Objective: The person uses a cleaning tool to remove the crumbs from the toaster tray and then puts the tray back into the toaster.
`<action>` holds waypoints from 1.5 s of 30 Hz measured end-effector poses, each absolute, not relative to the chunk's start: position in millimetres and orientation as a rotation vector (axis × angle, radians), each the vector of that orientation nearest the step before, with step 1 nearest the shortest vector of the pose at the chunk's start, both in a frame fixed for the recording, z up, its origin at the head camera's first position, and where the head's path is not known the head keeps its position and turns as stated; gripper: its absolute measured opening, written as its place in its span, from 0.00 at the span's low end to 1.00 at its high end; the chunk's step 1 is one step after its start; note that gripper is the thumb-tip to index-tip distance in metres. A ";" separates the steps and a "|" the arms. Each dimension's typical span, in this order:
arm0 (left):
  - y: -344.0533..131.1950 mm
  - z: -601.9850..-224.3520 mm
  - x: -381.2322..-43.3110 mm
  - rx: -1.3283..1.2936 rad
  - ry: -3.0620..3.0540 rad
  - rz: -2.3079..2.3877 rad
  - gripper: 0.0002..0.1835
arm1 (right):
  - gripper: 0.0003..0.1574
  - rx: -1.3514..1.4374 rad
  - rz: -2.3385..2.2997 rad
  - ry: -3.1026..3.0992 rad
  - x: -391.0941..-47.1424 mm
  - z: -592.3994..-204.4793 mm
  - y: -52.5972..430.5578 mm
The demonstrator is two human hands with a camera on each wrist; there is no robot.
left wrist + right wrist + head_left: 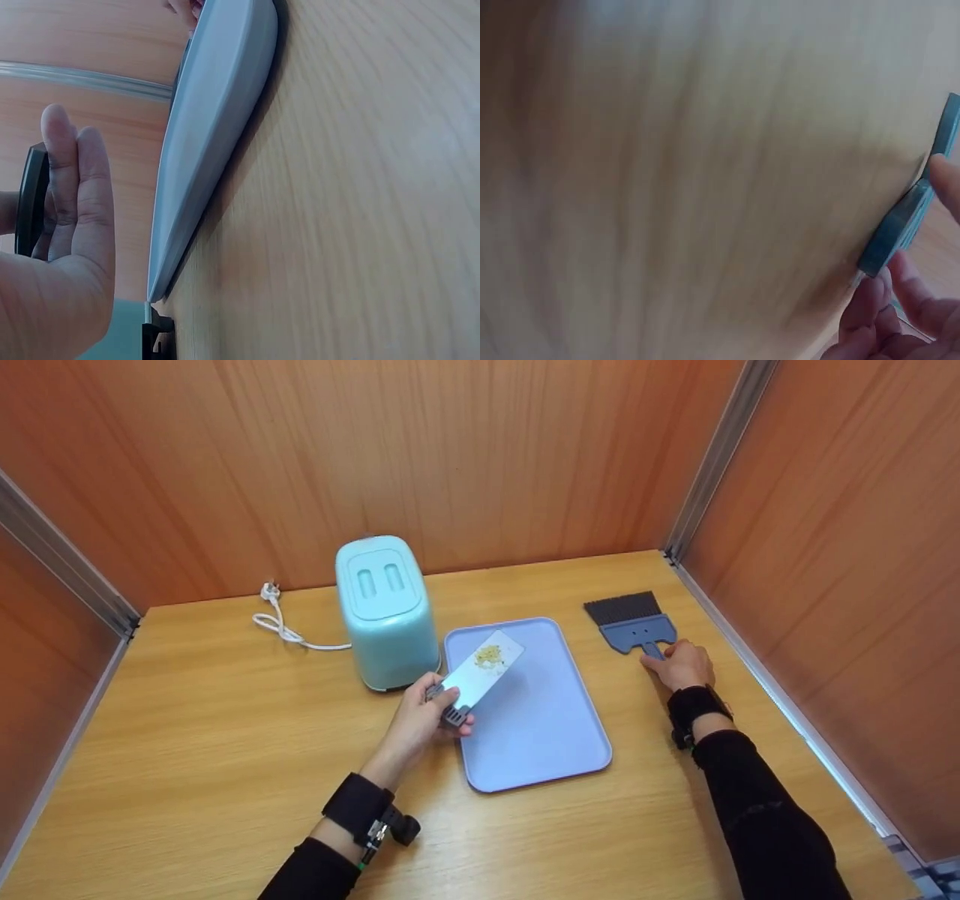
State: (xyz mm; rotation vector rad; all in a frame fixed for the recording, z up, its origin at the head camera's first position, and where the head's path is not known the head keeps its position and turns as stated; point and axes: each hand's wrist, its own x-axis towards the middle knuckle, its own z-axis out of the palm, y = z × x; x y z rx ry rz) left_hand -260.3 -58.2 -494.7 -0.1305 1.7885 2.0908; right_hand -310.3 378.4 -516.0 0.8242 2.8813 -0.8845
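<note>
My left hand (421,714) grips the grey end of a toaster's metal crumb tray (469,680), thumb on top. Yellowish crumbs (489,655) lie near its far end, which overlaps the light blue serving tray (536,735) in the head view. Seen from the left wrist, the crumb tray's dark end (30,199) sits between thumb and fingers. At the right, my right hand (688,666) pinches the handle of a blue-grey brush (637,631) whose dark bristles point away from me. The right wrist view shows the brush handle (894,232) between thumb and fingers, close over the table.
A mint-green toaster (390,641) with a closed lid stands left of the serving tray. Its white cord and plug (271,594) lie on the table behind it at the left. Wooden panels (450,465) enclose the table (225,735) at the back and both sides.
</note>
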 end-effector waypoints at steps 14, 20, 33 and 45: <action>-58.1 -493.5 -260.7 -0.138 1.768 2.113 0.04 | 0.19 0.658 -1.130 2.717 -308.3 -503.8 392.6; -58.6 -492.1 -261.3 -0.137 1.773 2.097 0.05 | 0.24 0.611 -1.380 2.396 -310.1 -500.4 398.9; -60.1 -490.0 -259.6 -0.131 1.781 2.064 0.02 | 0.54 0.787 -1.033 2.707 -299.3 -510.0 404.2; -63.1 -492.8 -259.7 -0.083 1.786 2.037 0.03 | 0.31 0.715 -1.361 2.395 -298.7 -513.3 410.2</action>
